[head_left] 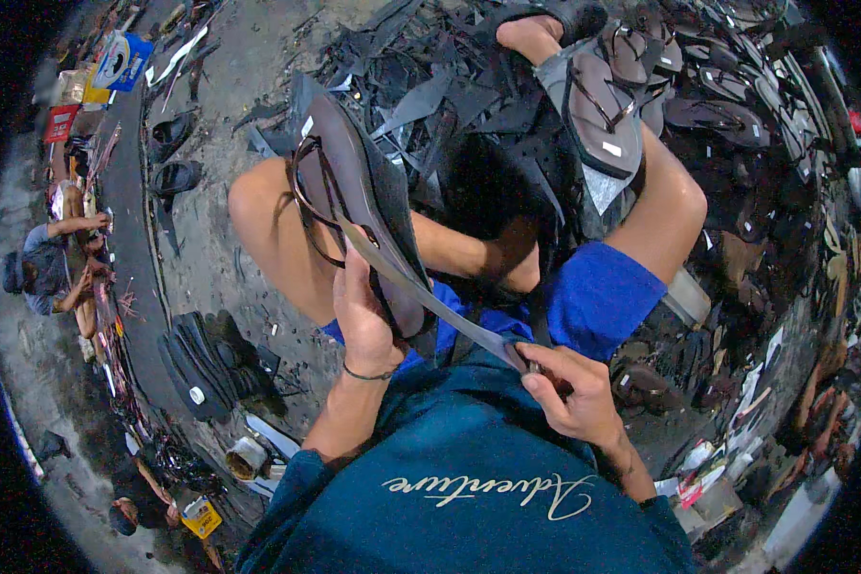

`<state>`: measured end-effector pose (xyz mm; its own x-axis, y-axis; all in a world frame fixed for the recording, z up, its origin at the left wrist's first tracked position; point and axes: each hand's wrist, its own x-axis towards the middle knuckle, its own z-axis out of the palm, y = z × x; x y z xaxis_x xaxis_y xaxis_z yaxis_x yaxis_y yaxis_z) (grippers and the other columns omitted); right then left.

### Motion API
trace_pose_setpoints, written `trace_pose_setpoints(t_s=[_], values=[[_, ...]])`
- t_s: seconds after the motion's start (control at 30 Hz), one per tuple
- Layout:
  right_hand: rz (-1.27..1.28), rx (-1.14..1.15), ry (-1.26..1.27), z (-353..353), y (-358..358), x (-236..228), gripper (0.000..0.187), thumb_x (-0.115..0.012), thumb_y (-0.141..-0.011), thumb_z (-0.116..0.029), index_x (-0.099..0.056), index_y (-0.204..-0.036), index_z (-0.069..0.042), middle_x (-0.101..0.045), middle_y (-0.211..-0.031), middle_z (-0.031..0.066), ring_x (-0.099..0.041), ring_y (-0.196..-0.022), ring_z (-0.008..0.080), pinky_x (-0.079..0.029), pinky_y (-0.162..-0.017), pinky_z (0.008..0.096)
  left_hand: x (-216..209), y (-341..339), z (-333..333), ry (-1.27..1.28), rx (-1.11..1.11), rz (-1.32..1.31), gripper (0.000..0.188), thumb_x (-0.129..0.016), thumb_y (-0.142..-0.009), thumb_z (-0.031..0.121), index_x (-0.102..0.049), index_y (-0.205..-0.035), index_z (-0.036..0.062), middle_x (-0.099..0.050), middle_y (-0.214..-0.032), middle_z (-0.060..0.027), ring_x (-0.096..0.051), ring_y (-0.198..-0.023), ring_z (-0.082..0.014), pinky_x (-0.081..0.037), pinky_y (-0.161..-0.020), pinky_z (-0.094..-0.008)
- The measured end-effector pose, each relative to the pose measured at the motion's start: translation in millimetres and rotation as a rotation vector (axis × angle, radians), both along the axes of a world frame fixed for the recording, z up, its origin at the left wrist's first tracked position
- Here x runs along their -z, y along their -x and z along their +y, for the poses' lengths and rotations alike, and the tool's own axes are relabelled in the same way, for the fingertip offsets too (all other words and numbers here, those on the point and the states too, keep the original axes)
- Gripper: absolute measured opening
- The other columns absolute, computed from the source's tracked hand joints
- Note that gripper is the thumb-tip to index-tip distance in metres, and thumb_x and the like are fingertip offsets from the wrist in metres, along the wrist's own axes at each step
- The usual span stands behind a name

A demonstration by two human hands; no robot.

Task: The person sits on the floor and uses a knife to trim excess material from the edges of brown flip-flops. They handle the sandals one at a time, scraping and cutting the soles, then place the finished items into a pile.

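My left hand (362, 320) is closed around the heel part of a brown flip-flop (349, 163) with dark shiny straps, tilted over my left leg. A wider dark rubber sheet (389, 182) shows along the right side of its sole. My right hand (572, 387) grips the near end of a long, thin, grey blade-like strip (440, 308). This strip curves up to the left, its narrow far end lying across the flip-flop beside my left thumb. Whether it is a knife or a cut piece, I cannot tell. Another brown flip-flop (598, 124) rests against my right leg.
Black rubber offcuts (430, 105) are heaped beyond my legs. Many finished-looking flip-flops (717, 124) lie at the right. Stacked dark soles (206, 364) sit at the left, near a tin can (246, 459). Another person (53, 253) sits at the far left.
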<state>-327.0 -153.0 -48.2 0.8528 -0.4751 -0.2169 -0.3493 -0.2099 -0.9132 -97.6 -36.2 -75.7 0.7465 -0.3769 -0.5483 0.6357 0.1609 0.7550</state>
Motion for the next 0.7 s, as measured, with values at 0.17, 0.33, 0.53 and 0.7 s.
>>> trace_pose_setpoints(t_s=[0.17, 0.33, 0.53, 0.7], values=[[-0.010, 0.023, 0.032, 2.5, -37.3, 3.0, 0.032, -0.071, -0.089, -0.017, -0.067, -0.119, -0.006, -0.066, -0.077, 0.0143, -0.063, -0.061, 0.0239, -0.051, -0.057, 0.0342, 16.8, 5.5, -2.8, -0.157, -0.135, -0.170, 0.041, -0.043, -0.103, 0.044, -0.060, -0.109, 0.0075, -0.065, -0.083, -0.0054, -0.062, -0.065, -0.0177, -0.053, -0.059, -0.0321], [-0.110, 0.058, -0.041, 3.4, -73.3, 18.3, 0.030, -0.070, -0.090, -0.018, -0.068, -0.118, -0.006, -0.068, -0.080, 0.0148, -0.065, -0.062, 0.0230, -0.052, -0.058, 0.0345, -20.0, 5.6, -9.3, -0.183, 0.067, -0.106, 0.043, -0.044, -0.103, 0.046, -0.062, -0.100, 0.0070, -0.064, -0.077, -0.0034, -0.060, -0.059, -0.0136, -0.048, -0.049, -0.0270], [-0.224, 0.073, 0.084, 1.6, -107.9, 33.6, 0.034, -0.069, -0.086, -0.003, -0.066, -0.120, -0.001, -0.070, -0.092, 0.0176, -0.070, -0.075, 0.0213, -0.054, -0.064, 0.0312, -21.5, 3.2, -6.9, -0.106, 0.062, 0.005, 0.043, -0.050, -0.100, 0.050, -0.061, -0.089, 0.0097, -0.061, -0.070, -0.0023, -0.056, -0.052, -0.0108, -0.041, -0.038, -0.0240], [-0.320, 0.116, 0.295, -10.1, -143.9, 55.9, 0.044, -0.068, -0.083, -0.005, -0.061, -0.126, 0.000, -0.067, -0.107, 0.0208, -0.069, -0.089, 0.0299, -0.055, -0.077, 0.0348, -34.7, 10.5, -24.0, -0.072, 0.050, 0.013, 0.052, -0.051, -0.095, 0.059, -0.059, -0.088, 0.0088, -0.055, -0.060, -0.0019, -0.051, -0.045, -0.0113, -0.040, -0.038, -0.0228]])
